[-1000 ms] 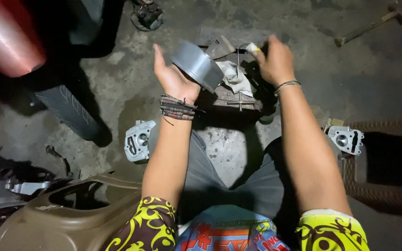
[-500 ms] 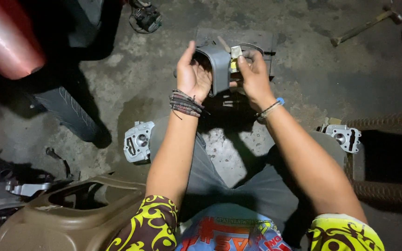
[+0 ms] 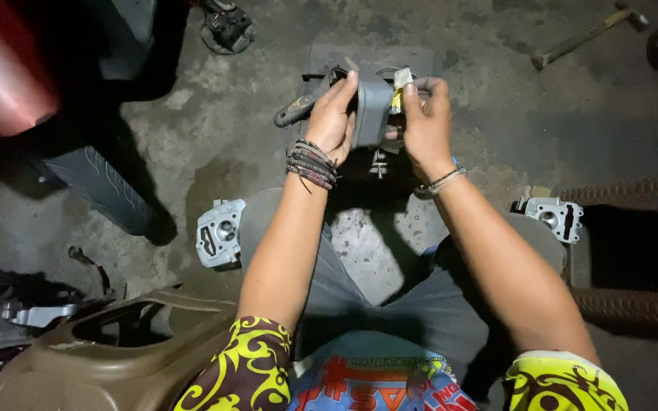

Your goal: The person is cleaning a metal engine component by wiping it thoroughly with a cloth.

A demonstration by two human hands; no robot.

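My left hand (image 3: 334,116) grips a grey metal cylinder sleeve (image 3: 373,108) from its left side, held up in front of me. My right hand (image 3: 426,120) is at the sleeve's right edge and pinches a small pale, yellowish piece (image 3: 400,80) against its rim. Beaded bracelets wrap my left wrist, and a thin bangle sits on the right one. Under the hands, a dark engine part (image 3: 378,161) lies on the concrete floor, mostly hidden. A dark-handled tool (image 3: 298,106) sticks out to the left behind my left hand.
Two silver engine heads lie on the floor, one at left (image 3: 218,230) and one at right (image 3: 556,217). A brown plastic body panel (image 3: 100,358) is at lower left, a red panel (image 3: 1,76) upper left, a hammer (image 3: 584,34) upper right, a woven brown seat (image 3: 634,251) at right.
My right hand came in from the floor at the right to the sleeve with the pale piece. Both hands now hold the sleeve closer together and more upright.
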